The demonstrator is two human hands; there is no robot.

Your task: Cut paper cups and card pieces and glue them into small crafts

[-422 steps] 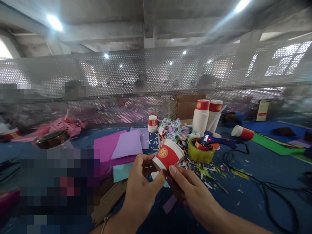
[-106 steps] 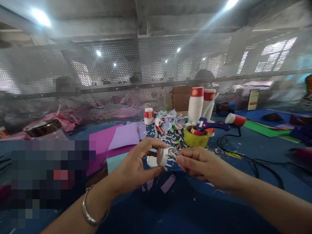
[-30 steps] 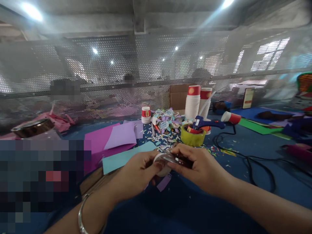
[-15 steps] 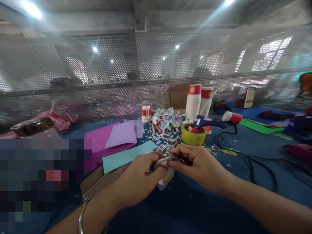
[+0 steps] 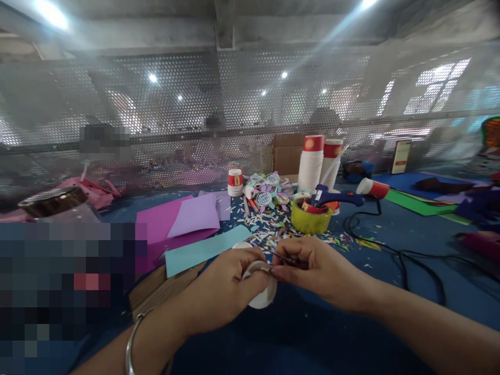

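My left hand (image 5: pixel 224 286) is closed around a small white paper cup piece (image 5: pixel 262 297), held just above the blue table (image 5: pixel 351 323). My right hand (image 5: pixel 316 268) grips small scissors (image 5: pixel 282 257), whose thin blades meet the cup's rim between my thumbs. Both hands touch at the cup. A silver bangle (image 5: pixel 130 346) is on my left wrist.
Pink, purple and teal paper sheets (image 5: pixel 187 229) lie to the left. Behind my hands are paper scraps, a yellow tape roll (image 5: pixel 308 221) with a blue glue gun (image 5: pixel 334 197) and its black cord (image 5: pixel 410 260), stacked red-and-white cups (image 5: pixel 312 164), paper flowers (image 5: pixel 267 190) and a perforated screen.
The red cup held 14 s ago is now a short white piece. Over the last second my hands have lowered slightly, the cup has turned and the scissors stay at its rim.
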